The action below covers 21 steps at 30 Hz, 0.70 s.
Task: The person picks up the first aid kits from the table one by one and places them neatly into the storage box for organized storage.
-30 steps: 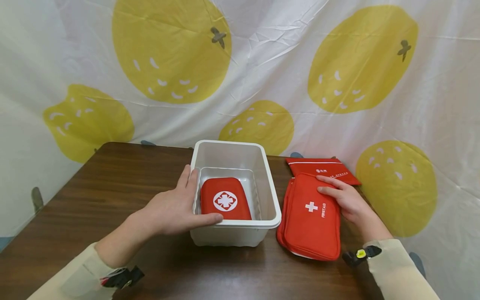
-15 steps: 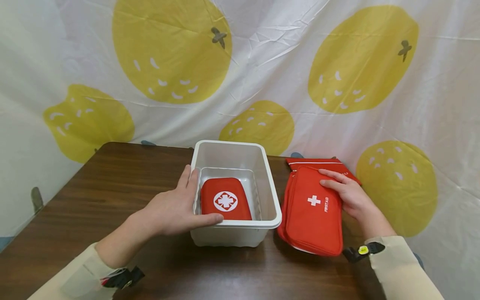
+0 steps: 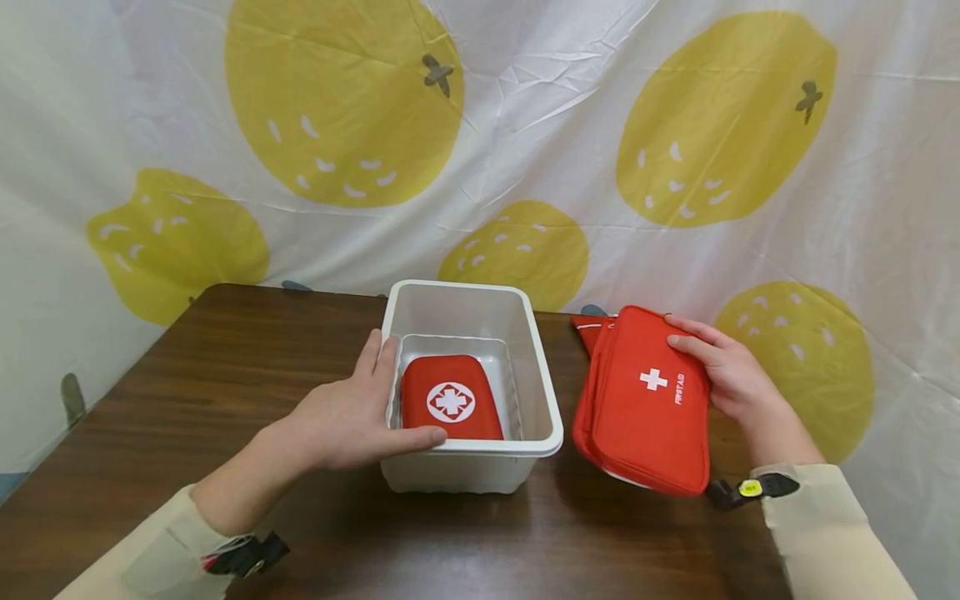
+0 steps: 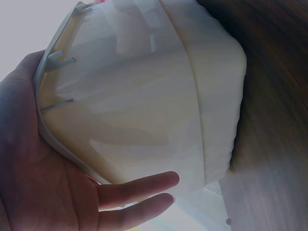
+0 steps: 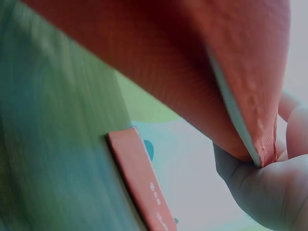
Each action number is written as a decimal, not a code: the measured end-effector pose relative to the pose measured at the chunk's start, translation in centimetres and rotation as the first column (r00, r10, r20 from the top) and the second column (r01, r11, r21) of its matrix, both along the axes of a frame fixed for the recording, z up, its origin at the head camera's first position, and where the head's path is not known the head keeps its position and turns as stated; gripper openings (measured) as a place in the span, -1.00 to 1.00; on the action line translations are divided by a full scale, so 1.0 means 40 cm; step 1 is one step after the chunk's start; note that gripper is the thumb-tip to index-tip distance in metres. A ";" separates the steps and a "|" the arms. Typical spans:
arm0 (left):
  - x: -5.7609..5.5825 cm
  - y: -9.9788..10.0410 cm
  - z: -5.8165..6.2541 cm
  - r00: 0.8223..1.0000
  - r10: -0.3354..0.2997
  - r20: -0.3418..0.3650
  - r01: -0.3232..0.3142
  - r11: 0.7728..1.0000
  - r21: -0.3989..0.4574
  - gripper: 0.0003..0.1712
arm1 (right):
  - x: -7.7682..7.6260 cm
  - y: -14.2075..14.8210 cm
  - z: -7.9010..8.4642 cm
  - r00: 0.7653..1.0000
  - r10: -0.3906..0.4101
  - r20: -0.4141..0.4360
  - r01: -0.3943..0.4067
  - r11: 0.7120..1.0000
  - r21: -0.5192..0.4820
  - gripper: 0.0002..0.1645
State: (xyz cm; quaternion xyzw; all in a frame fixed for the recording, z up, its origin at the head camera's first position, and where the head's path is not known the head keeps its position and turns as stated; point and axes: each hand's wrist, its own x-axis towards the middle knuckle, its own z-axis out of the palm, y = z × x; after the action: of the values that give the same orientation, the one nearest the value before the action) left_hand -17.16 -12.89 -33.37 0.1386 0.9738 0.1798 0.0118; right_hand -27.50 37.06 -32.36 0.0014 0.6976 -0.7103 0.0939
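My left hand [image 3: 350,414] rests on the near left corner of a white plastic bin [image 3: 474,469], fingers straight and the thumb along its front rim. Two fingers extend beside the bin's outer wall [image 4: 130,96] in the left wrist view. Inside the bin lies a red case [image 3: 450,367] with a white cross emblem. My right hand [image 3: 731,367] grips the upper right edge of a red first aid bag [image 3: 637,433], which is tilted and raised off the table. From the right wrist, the bag's underside [image 5: 144,62] fills the upper part of the view.
A flat red pouch [image 3: 588,331] lies at the table's back right, mostly hidden behind the first aid bag; its white lettering shows in the right wrist view. Brown wooden table [image 3: 247,358] extends to the left of the bin. A lemon-print curtain [image 3: 525,125] hangs right behind the table.
My right hand has lifted the first aid bag up and to the right, so it now covers most of the flat pouch. The left hand and the bin have stayed put.
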 end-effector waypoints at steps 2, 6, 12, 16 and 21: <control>0.000 0.000 0.000 1.000 0.000 -0.003 0.000 1.000 0.001 0.60 | 0.002 0.002 0.011 1.000 -0.010 -0.005 0.010 1.000 0.000 -0.39; 0.001 0.000 0.001 1.000 0.001 -0.007 -0.001 1.000 0.001 0.60 | 0.004 0.002 0.027 1.000 -0.025 -0.003 0.025 1.000 0.006 -0.38; 0.001 -0.001 0.002 1.000 0.000 -0.002 0.000 1.000 -0.001 0.59 | 0.005 -0.008 0.047 0.999 -0.044 -0.015 0.044 0.998 0.042 -0.36; 0.000 -0.001 0.002 1.000 -0.001 0.002 0.001 1.000 -0.002 0.60 | 0.003 -0.018 0.064 0.998 -0.033 -0.045 0.034 0.999 0.025 -0.41; 0.000 -0.001 0.002 1.000 -0.001 0.002 0.001 1.000 -0.004 0.60 | 0.003 -0.040 0.095 0.997 -0.058 -0.048 0.059 0.998 0.028 -0.41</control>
State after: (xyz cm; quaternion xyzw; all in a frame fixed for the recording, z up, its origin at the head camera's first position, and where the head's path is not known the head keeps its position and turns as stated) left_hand -17.15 -12.92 -33.28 0.1388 0.9741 0.1780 0.0133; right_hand -27.38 35.47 -28.56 0.0064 0.7098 -0.7021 0.0563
